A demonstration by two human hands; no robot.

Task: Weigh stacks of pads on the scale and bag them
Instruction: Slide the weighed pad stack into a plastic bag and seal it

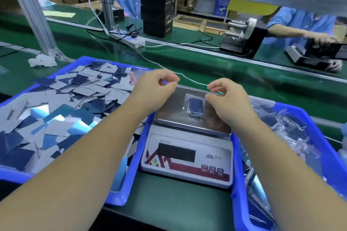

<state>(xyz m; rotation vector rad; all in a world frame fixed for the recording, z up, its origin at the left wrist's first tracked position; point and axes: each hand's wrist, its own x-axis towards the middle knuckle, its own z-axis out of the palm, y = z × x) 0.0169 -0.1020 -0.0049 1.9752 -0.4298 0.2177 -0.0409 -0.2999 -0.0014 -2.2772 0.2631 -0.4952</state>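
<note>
Clear bag (194, 105) of blue pads (196, 107) hangs above the scale (187, 155), its top edge pinched in left grip (157, 88) and right grip (228, 99).

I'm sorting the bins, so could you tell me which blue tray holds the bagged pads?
The blue tray on the right, beside the scale; the left blue tray holds loose pads.

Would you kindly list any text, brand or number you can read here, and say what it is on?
Scale front panel: a triangular mountain logo followed by two characters, too blurred to read.
Scale display: dark, no digits showing.
Small print above the display: illegible.
Three red buttons: labels too small to read.
</note>
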